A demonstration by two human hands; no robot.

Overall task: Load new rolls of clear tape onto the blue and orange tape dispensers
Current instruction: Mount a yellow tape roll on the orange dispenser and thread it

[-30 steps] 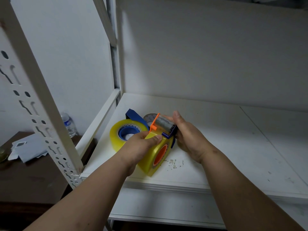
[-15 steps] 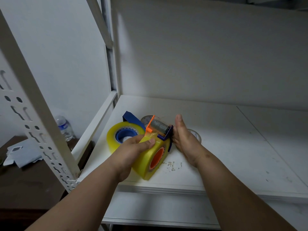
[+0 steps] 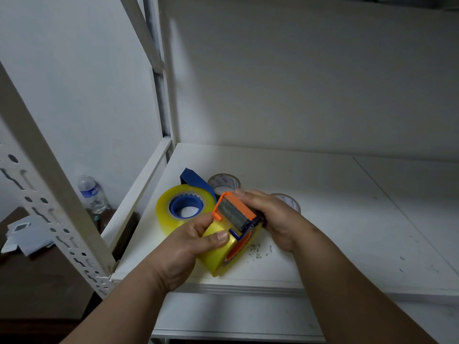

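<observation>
A person's two bare hands work an orange tape dispenser [image 3: 234,214] loaded with a yellowish clear tape roll [image 3: 223,252] at the front edge of a white shelf [image 3: 347,219]. The left hand [image 3: 188,244] wraps around the roll from the near side, thumb pressed flat on its outer face. The right hand [image 3: 273,217] closes over the far end of the dispenser, fingers curled against its orange frame beside the grey roller; how firmly it grips cannot be told. Just behind and to the left, a blue tape dispenser [image 3: 192,181] already carries a second clear roll [image 3: 183,207] and rests on the shelf. Two spent cardboard cores [image 3: 224,182] lie flat near the hands, one partly hidden by the right hand. Small scraps [image 3: 255,252] dot the shelf below the held roll. A water bottle [image 3: 92,194] stands on a dark table [image 3: 37,281] at left.
</observation>
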